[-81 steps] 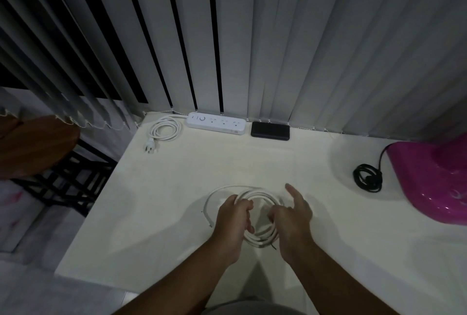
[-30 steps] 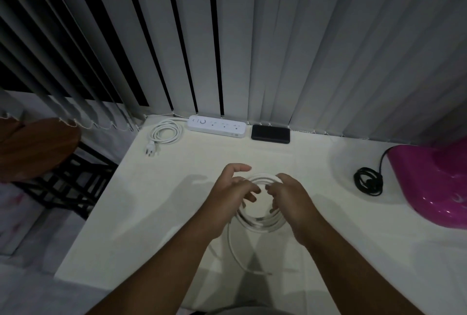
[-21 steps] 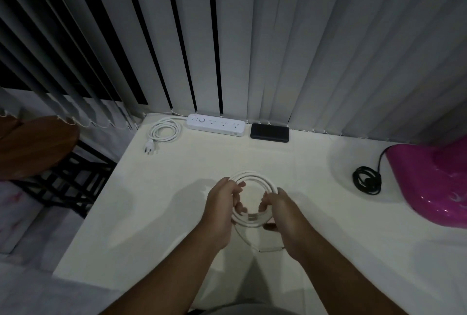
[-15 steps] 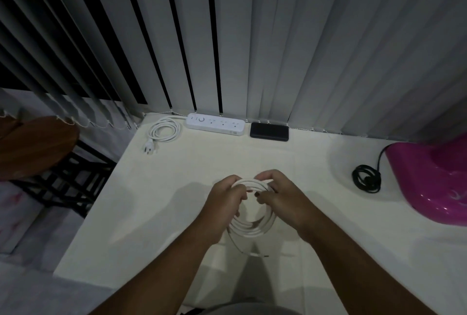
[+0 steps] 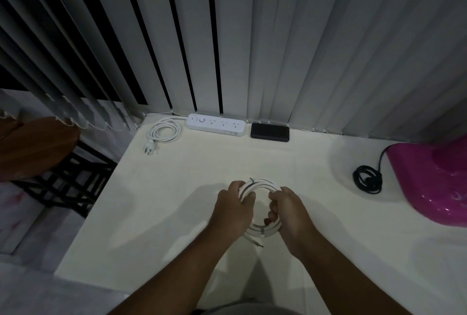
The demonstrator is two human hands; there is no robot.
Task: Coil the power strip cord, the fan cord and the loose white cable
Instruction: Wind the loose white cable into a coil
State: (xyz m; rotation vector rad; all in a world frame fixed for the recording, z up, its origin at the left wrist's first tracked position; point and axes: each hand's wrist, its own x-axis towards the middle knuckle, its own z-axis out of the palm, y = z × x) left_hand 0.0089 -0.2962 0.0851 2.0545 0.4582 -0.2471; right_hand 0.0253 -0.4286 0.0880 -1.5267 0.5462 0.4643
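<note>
Dim light, cream-white tabletop [image 5: 164,213], vertical grey blind slats [image 5: 303,49] behind it

Loose white round-sheathed cable [image 5: 262,182], wound into a ring of several turns, sits at the near middle of the table, between both hands. Left hand [image 5: 233,211] grips the ring's left side, fingers curled over the strands. Right hand [image 5: 288,213] grips the right side, fingers wrapped round the bundle from outside in. One dark cut end pokes up at the ring's far edge; another short end sticks out below the ring toward the near edge (bare wire tips, too small to read more). Whether the ring's underside touches the table, cannot tell.

White power strip cord [image 5: 164,131] lies coiled at the far left corner, plug pointing toward the near left, just beside the white rectangular power strip [image 5: 216,125], which sits against the blinds. Flat black rectangular device [image 5: 270,132] lies just right of the strip, near but apart from it.

Black fan cord [image 5: 366,178] lies in a small tight bundle at the right, one strand running up and into the glossy magenta plastic fan base [image 5: 429,178], which is cut off by the right frame edge.

Off the table's left side: brown round wooden seat [image 5: 35,147] over a black metal frame [image 5: 65,183]
</note>
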